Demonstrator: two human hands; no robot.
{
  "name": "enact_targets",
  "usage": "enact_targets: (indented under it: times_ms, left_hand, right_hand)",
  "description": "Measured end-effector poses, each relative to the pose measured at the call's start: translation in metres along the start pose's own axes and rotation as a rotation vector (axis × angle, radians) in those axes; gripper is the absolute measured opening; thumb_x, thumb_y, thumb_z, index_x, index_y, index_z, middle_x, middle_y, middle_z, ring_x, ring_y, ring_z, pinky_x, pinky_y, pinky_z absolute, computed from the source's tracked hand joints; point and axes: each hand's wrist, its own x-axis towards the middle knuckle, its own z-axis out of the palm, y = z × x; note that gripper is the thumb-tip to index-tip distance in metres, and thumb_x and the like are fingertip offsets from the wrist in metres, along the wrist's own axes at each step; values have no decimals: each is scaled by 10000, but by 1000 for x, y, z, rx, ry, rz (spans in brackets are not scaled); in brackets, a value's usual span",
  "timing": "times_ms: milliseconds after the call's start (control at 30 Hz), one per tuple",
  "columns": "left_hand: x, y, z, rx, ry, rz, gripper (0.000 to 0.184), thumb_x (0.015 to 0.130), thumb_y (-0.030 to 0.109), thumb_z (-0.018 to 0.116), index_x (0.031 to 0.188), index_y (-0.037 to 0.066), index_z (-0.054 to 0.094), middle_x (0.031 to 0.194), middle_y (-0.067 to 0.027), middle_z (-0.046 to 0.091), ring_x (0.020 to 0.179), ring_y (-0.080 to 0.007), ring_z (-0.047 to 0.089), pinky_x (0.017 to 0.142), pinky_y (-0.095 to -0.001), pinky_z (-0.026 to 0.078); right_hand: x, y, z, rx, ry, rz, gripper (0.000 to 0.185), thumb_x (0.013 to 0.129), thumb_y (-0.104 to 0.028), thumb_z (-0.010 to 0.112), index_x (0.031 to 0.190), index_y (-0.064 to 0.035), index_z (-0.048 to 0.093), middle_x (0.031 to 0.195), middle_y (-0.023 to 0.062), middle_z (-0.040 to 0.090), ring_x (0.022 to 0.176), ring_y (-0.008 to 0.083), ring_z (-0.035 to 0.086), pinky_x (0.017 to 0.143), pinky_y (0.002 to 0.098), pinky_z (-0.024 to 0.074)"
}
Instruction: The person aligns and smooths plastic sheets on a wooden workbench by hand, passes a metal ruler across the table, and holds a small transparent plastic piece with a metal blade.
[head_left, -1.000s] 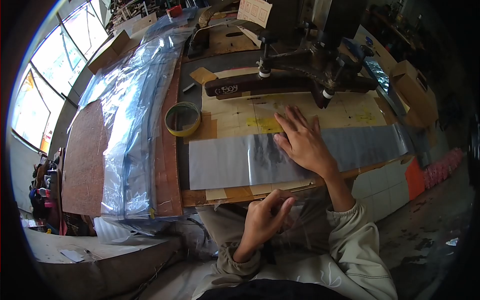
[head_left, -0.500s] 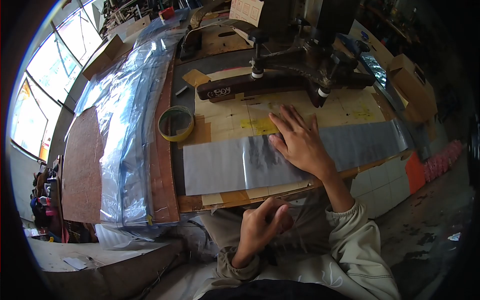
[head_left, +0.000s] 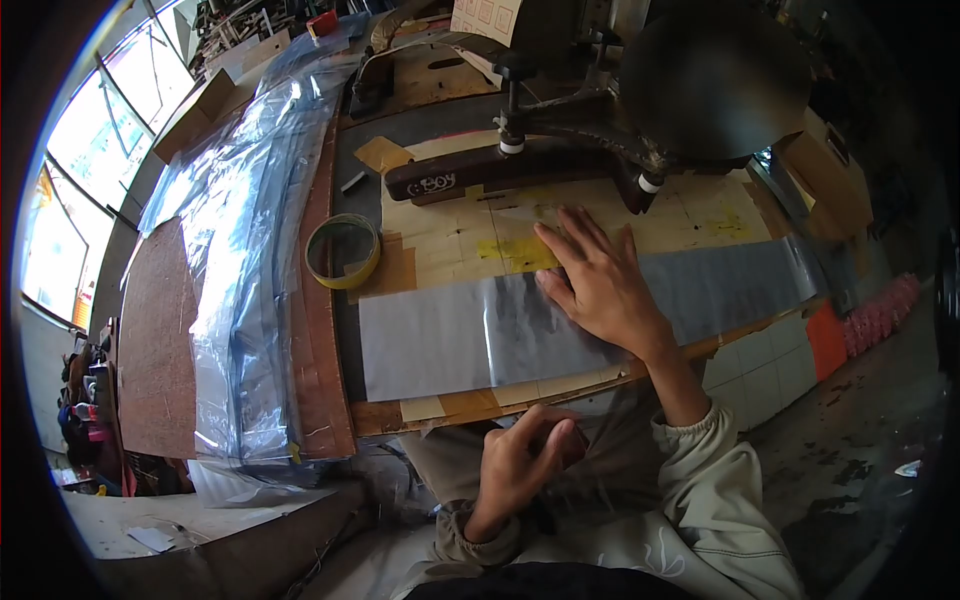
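Note:
My right hand (head_left: 605,290) lies flat with fingers spread, its palm over a long strip of clear grey plastic film (head_left: 430,335) and its fingertips on the pale board (head_left: 430,255) beyond. Yellow tape (head_left: 515,252) marks the board by those fingertips. Below the board's near edge, above my lap, my left hand (head_left: 520,460) is curled, thumb against fingers. Whatever it holds, if anything, is hidden in shadow. A roll of tape (head_left: 365,272) rests at the left end of the board. Over the board's far side spans a dark metal press bar (head_left: 480,175).
Bluish plastic film (head_left: 260,240) lies stacked on a brown board (head_left: 160,340) at left. A dark, blurred round shape (head_left: 712,85) covers part of the machine at upper right. A cardboard box (head_left: 825,180) stands at right, near pink plastic (head_left: 880,312).
The dark round shape has come into view in front of the machine's column. The view has shifted slightly; my right hand stays flat and my left stays curled.

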Motion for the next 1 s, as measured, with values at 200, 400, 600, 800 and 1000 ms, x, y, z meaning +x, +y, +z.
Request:
enact_targets:
  times_ms: [200, 400, 600, 800, 1000]
  left_hand:
    - [-2, -6, 1, 9, -71, -10, 125, 889, 116, 610, 989, 48, 638, 676, -63, 662, 546, -86, 610, 534, -225, 465]
    - [-1, 0, 3, 1, -98, -56, 129, 889, 119, 604, 994, 53, 641, 695, -67, 669, 581, -107, 640, 555, -234, 482]
    - [-3, -4, 3, 47, -72, -12, 140, 882, 131, 611, 999, 63, 648, 741, -74, 682, 615, -129, 664, 571, -243, 493]
    - [-3, -4, 4, 81, -62, 8, 144, 884, 140, 609, 1003, 72, 651, 749, -76, 685, 614, -138, 666, 574, -248, 496]
    - [-4, -4, 4, 80, -64, -12, 151, 899, 154, 596, 1012, 72, 652, 710, -72, 675, 583, -108, 644, 556, -236, 481]
  right_hand:
    - [0, 5, -4, 12, -14, -23, 493, 892, -371, 536, 1302, -102, 479, 1376, 171, 419, 1317, 316, 359, 989, 679, 247]
    - [-4, 3, -4, 1, -12, -14, 494, 894, -370, 536, 1305, -102, 474, 1384, 169, 411, 1315, 320, 362, 987, 683, 248]
    - [-5, 3, -4, 13, -2, -15, 492, 894, -367, 536, 1306, -104, 474, 1378, 173, 419, 1312, 320, 367, 985, 681, 249]
    - [-5, 5, -4, 27, -4, -7, 489, 896, -367, 534, 1307, -108, 474, 1382, 173, 418, 1316, 317, 365, 994, 680, 233]
    - [-4, 2, -9, 31, -73, 27, 504, 909, -345, 527, 1354, -127, 434, 1426, 161, 374, 1349, 313, 317, 1025, 658, 212]
